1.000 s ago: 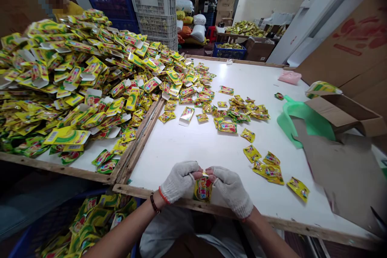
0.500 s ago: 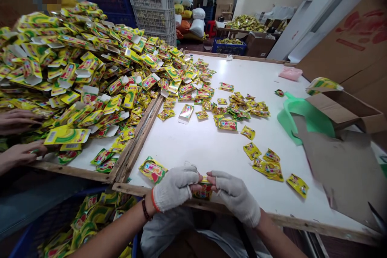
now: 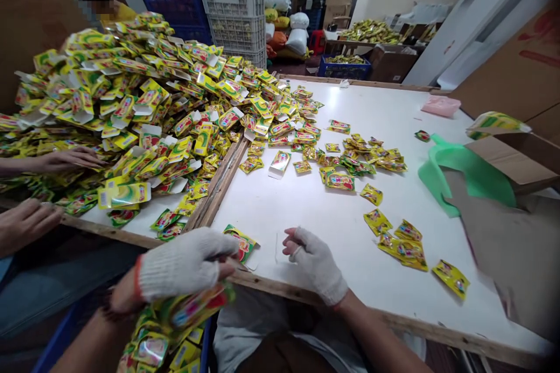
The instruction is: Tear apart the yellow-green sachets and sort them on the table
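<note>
Both hands: my left hand [image 3: 186, 265] over blurred packet [image 3: 203, 309], can't tell grip; right hand [image 3: 317, 265] half-curled
Right-side clutter: cardboard [image 3: 507, 239] partly over dustpan [image 3: 481, 172]

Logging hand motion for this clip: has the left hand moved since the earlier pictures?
Yes. Against the wooden divider, the left hand has shifted left, away from the right hand, to the divider's near end.

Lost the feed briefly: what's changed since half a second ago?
The left hand and the yellow-green box moved left toward the blue basket; blur hides whether it's still gripped. The right hand let go of the box. Loose packets and green dustpan stayed put.
</note>
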Demonstrator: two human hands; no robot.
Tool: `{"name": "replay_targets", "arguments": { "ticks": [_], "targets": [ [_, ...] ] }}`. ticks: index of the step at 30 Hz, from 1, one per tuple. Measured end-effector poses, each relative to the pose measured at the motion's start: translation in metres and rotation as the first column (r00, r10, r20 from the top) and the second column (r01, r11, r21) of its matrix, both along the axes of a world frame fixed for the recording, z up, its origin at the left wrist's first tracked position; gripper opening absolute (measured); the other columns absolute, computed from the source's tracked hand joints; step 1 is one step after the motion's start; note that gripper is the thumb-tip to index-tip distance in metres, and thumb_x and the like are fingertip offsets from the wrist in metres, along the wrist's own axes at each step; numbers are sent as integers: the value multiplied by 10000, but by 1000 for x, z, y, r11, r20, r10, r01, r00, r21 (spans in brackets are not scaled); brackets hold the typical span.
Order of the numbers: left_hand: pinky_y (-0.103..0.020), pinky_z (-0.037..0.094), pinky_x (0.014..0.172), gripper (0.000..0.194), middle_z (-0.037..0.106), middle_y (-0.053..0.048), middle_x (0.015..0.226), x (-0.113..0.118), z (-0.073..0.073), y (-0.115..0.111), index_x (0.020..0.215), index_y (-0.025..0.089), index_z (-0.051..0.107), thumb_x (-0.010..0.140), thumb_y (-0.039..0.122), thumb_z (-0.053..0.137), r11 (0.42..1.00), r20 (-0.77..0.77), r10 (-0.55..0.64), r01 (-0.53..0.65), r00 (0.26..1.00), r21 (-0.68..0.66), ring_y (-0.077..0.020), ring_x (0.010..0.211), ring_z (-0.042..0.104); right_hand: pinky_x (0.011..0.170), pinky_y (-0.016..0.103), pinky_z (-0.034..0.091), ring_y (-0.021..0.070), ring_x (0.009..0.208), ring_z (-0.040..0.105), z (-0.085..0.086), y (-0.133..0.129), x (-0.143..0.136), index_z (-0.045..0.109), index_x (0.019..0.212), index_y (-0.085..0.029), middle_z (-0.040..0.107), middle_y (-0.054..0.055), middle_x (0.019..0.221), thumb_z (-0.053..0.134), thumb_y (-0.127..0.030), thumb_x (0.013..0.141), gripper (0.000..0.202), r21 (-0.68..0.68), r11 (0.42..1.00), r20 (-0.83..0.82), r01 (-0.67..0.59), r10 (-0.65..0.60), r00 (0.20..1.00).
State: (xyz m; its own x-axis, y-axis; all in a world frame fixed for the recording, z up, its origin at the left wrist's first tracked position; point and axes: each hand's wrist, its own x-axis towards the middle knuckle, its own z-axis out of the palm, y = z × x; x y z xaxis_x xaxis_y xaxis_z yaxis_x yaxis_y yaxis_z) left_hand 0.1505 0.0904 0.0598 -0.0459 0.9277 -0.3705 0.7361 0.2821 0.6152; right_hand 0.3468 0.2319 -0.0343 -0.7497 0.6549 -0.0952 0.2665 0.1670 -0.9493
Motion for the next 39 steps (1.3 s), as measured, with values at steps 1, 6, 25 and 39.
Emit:
{"name": "replay_targets", "arguments": {
  "ticks": [1,6,25,39],
  "targets": [
    [-216,395,682,186,612,-3,749,-10,4,-8,829,168,632,754,258,487,999,-139,24,-30,990,-45,-141,721,543,715,311,508,182,799,621,-2,-4,-8,576,1058,-121,630,91,912,479,-233,807,291,98,994,71,-55,48,996],
    [-359,315,978,577,531,-57,1209,-12,-41,6,1211,213,500,654,74,438,992,-468,-86,120,880,44,-227,1128,449,848,369,434,237,912,572,-6,-18,-40,663,943,-147,631,97,978,543,-119,717,257,290,934,172,-208,163,971],
    [-275,495,761,462,601,-55,1028,89,-105,64,1190,195,331,788,272,545,765,779,303,-628,549,145,-146,856,599,796,345,520,195,877,626,-21,4,15,493,964,-188,652,71,961,585,-297,751,257,-161,956,-286,246,-284,915],
    [-220,429,699,340,576,-19,863,73,-97,74,1042,149,515,711,189,577,870,711,246,-473,658,137,-109,763,527,731,328,527,202,828,634,1,23,31,633,1017,-153,683,74,928,536,-315,743,333,-21,983,-88,181,-182,979]
  ]
}}
